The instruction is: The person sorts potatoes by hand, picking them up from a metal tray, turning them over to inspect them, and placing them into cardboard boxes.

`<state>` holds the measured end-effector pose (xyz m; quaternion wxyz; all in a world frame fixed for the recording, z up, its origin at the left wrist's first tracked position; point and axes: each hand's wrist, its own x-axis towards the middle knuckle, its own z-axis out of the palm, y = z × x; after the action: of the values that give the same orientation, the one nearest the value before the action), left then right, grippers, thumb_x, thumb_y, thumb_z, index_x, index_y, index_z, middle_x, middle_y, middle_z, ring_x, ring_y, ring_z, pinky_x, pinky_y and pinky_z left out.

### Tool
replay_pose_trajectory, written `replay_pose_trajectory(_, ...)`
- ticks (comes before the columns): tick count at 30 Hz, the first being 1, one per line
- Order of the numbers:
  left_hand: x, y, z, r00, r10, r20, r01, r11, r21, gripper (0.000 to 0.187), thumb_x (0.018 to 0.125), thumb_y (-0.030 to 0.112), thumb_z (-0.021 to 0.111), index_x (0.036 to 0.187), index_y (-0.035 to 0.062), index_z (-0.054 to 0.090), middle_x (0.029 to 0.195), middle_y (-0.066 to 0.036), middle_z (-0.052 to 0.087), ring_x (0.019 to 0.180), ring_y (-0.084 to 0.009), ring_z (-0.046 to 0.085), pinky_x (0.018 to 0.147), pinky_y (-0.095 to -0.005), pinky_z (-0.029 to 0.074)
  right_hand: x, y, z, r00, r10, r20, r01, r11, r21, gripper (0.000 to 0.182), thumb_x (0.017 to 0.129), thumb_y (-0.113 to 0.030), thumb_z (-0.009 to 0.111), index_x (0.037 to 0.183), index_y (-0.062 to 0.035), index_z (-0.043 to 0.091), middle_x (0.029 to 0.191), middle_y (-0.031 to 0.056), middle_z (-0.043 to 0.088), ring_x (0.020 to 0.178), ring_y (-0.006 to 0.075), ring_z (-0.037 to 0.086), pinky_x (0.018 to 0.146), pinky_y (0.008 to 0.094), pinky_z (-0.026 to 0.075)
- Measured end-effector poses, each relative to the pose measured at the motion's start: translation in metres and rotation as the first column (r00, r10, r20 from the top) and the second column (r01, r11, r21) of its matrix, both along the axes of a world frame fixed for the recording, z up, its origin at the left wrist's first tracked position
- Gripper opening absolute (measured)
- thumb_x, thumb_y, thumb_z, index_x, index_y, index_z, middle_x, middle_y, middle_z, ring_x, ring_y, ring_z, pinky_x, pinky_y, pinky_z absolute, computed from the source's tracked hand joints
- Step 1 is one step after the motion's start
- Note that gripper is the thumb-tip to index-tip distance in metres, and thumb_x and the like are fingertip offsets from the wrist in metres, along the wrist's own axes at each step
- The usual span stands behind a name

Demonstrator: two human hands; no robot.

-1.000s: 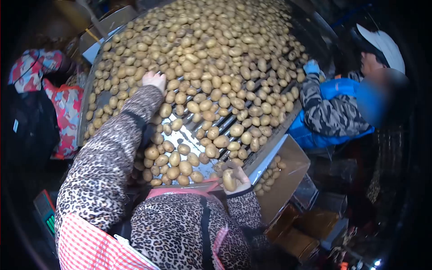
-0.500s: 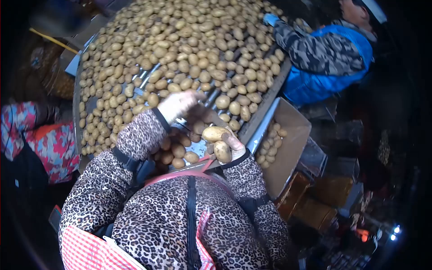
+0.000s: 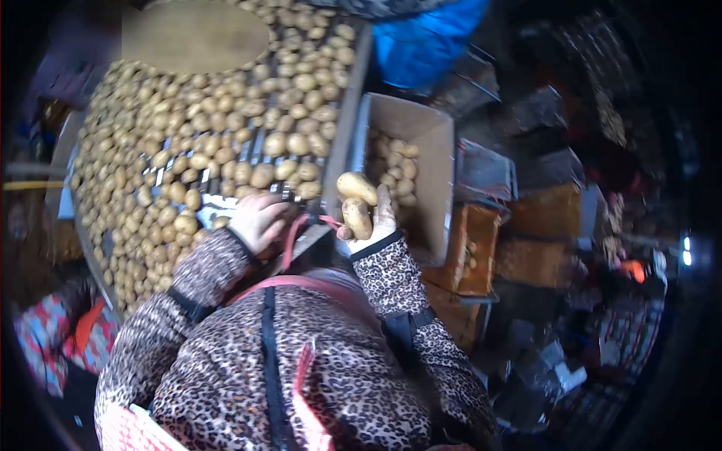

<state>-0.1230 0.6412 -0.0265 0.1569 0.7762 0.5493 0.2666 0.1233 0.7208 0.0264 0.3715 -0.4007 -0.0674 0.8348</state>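
Two potatoes (image 3: 356,218) rest in my right hand (image 3: 380,222), its fingers curled round them, near the left wall of a cardboard box (image 3: 412,120). My left hand (image 3: 259,221) lies at the near edge of the sorting table, its fingers bent; what they hold, if anything, is hidden. Many loose potatoes (image 3: 218,105) cover the slatted table beyond it. More potatoes (image 3: 392,161) lie inside the box.
The table's raised metal edge (image 3: 347,113) runs beside the box. Orange-brown crates (image 3: 475,255) stand right of it. A co-worker's blue apron (image 3: 421,45) shows at the top, another person's colourful sleeve (image 3: 41,338) at the left.
The view has swung to the right. My right hand with its two potatoes is now beside the cardboard box. My left hand has come down closer to the table's near edge.
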Motion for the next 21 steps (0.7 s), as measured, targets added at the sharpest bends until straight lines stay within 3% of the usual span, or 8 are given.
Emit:
replay_pose_trajectory(5, -0.019, -0.042, -0.009, 0.992, 0.103, 0.069, -0.095, 0.989, -0.111, 0.034, 0.081, 0.017, 0.061, 0.112, 0.0052, 0.063, 0.114, -0.016, 0.061, 0.106, -0.0356, 0.056, 0.095, -0.0462, 0.043, 0.130, 0.000, -0.017, 0.878, -0.451, 0.157, 0.463, 0.885, -0.050, 0.053, 0.088, -0.059, 0.054, 0.109, -0.0108, 0.059, 0.093, 0.0086, 0.065, 0.076, 0.0265, 0.063, 0.051, 0.0324, 0.053)
replay_pose_trajectory(7, -0.030, -0.058, -0.018, 0.988, 0.152, 0.019, -0.147, 0.977, -0.152, 0.032, 0.082, 0.013, 0.059, 0.113, 0.0051, 0.062, 0.116, -0.016, 0.060, 0.109, -0.0360, 0.053, 0.096, -0.0452, 0.042, 0.166, 0.011, 0.008, 0.659, -0.671, 0.339, 0.694, 0.717, 0.069, 0.048, 0.088, -0.054, 0.057, 0.106, -0.0099, 0.059, 0.095, 0.0106, 0.065, 0.081, 0.0272, 0.066, 0.067, 0.0382, 0.061)
replay_pose_trajectory(9, -0.030, -0.063, -0.019, 0.987, 0.152, 0.058, -0.140, 0.976, -0.167, 0.031, 0.082, 0.012, 0.058, 0.112, 0.0049, 0.062, 0.115, -0.015, 0.060, 0.108, -0.0360, 0.053, 0.096, -0.0450, 0.042, 0.225, 0.040, -0.020, 0.299, -0.936, 0.184, 0.952, 0.306, 0.008, 0.049, 0.092, -0.052, 0.053, 0.108, -0.0051, 0.057, 0.097, 0.0151, 0.064, 0.091, 0.0320, 0.065, 0.082, 0.0481, 0.059)
replay_pose_trajectory(12, -0.025, -0.061, -0.007, 0.990, 0.127, 0.067, -0.118, 0.984, -0.132, 0.031, 0.082, 0.013, 0.058, 0.111, 0.0050, 0.062, 0.113, -0.016, 0.060, 0.107, -0.0364, 0.053, 0.094, -0.0452, 0.042, 0.275, 0.060, -0.081, 0.318, -0.926, 0.202, 0.948, 0.316, -0.044, 0.056, 0.087, -0.049, 0.064, 0.118, -0.0050, 0.051, 0.129, 0.0134, 0.049, 0.118, 0.0271, 0.050, 0.100, 0.0524, 0.048)
replay_pose_trajectory(14, -0.019, -0.057, 0.007, 0.975, 0.188, 0.115, -0.169, 0.973, -0.158, 0.030, 0.081, 0.013, 0.058, 0.110, 0.0050, 0.061, 0.110, -0.016, 0.061, 0.105, -0.0361, 0.054, 0.092, -0.0454, 0.043, 0.200, 0.057, -0.055, 0.651, -0.719, 0.241, 0.673, 0.695, 0.254, 0.056, 0.087, -0.045, 0.064, 0.119, -0.0013, 0.049, 0.122, 0.0137, 0.053, 0.107, 0.0260, 0.056, 0.085, 0.0422, 0.057)
replay_pose_trajectory(17, -0.034, -0.055, 0.019, 0.981, 0.188, 0.052, -0.174, 0.965, -0.194, 0.030, 0.081, 0.013, 0.058, 0.110, 0.0058, 0.061, 0.108, -0.015, 0.061, 0.102, -0.0361, 0.054, 0.090, -0.0454, 0.043, 0.091, 0.093, -0.053, 0.874, -0.181, 0.452, 0.085, 0.971, 0.225, 0.056, 0.089, -0.040, 0.061, 0.128, -0.0030, 0.047, 0.115, 0.0161, 0.060, 0.092, 0.0261, 0.063, 0.073, 0.0383, 0.057)
replay_pose_trajectory(19, -0.038, -0.056, 0.041, 0.974, 0.226, 0.011, -0.220, 0.958, -0.182, 0.032, 0.080, 0.014, 0.059, 0.111, 0.0067, 0.060, 0.109, -0.015, 0.060, 0.103, -0.0358, 0.054, 0.091, -0.0463, 0.043, 0.022, 0.113, -0.074, 0.743, 0.083, 0.664, -0.400, 0.851, 0.341, 0.058, 0.091, -0.037, 0.059, 0.136, -0.0039, 0.045, 0.113, 0.0182, 0.063, 0.087, 0.0269, 0.067, 0.068, 0.0373, 0.055)
replay_pose_trajectory(21, -0.047, -0.077, 0.018, 0.943, 0.332, 0.007, -0.323, 0.923, -0.209, 0.033, 0.079, 0.012, 0.060, 0.111, 0.0062, 0.060, 0.110, -0.015, 0.061, 0.105, -0.0363, 0.055, 0.091, -0.0469, 0.044, -0.039, 0.130, -0.080, 0.443, -0.087, 0.892, -0.803, 0.405, 0.438, 0.064, 0.090, -0.038, 0.058, 0.140, -0.0027, 0.039, 0.121, 0.0232, 0.059, 0.098, 0.0338, 0.064, 0.084, 0.0410, 0.052)
